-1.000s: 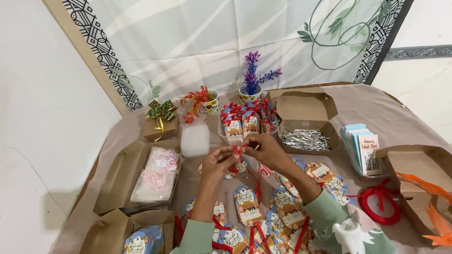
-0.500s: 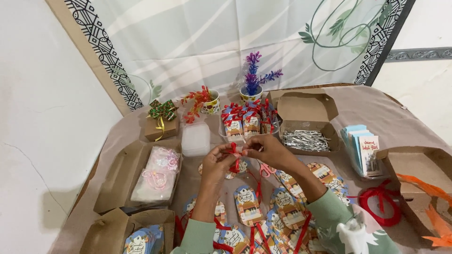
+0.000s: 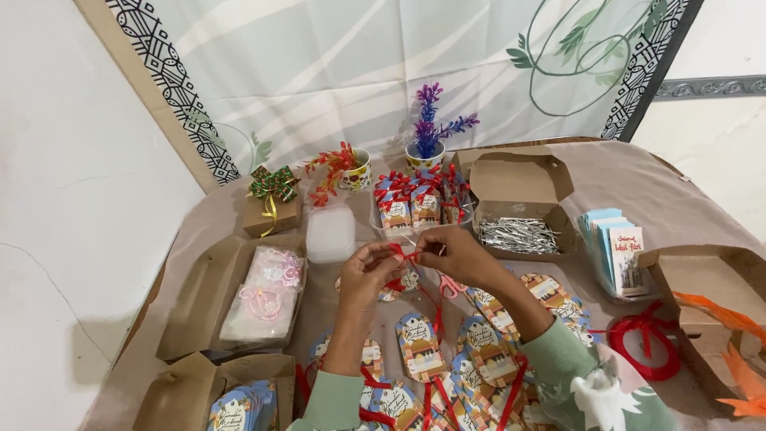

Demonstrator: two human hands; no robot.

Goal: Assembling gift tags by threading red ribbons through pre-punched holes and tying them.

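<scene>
My left hand (image 3: pixel 369 271) and my right hand (image 3: pixel 452 252) meet above the middle of the table, both pinching a thin red ribbon (image 3: pixel 405 255) between the fingertips. The ribbon's loose ends hang down toward a small card tag (image 3: pixel 401 283) just under my left fingers. Several printed arch-shaped tags (image 3: pixel 420 345) with red ribbons lie spread on the cloth below my forearms. Behind my hands stands a cluster of small finished packets with red bows (image 3: pixel 415 198).
An open brown box of silver strips (image 3: pixel 519 234) sits right of my hands, a stack of cards (image 3: pixel 618 251) and a red ribbon coil (image 3: pixel 642 343) farther right. Left: a bag of pink items (image 3: pixel 267 291) in a box, a clear lidded tub (image 3: pixel 330 233), a bowed gift box (image 3: pixel 272 206).
Both hands stay together on the ribbon; the fingers have shifted slightly as they work it. Nothing else on the table has moved.
</scene>
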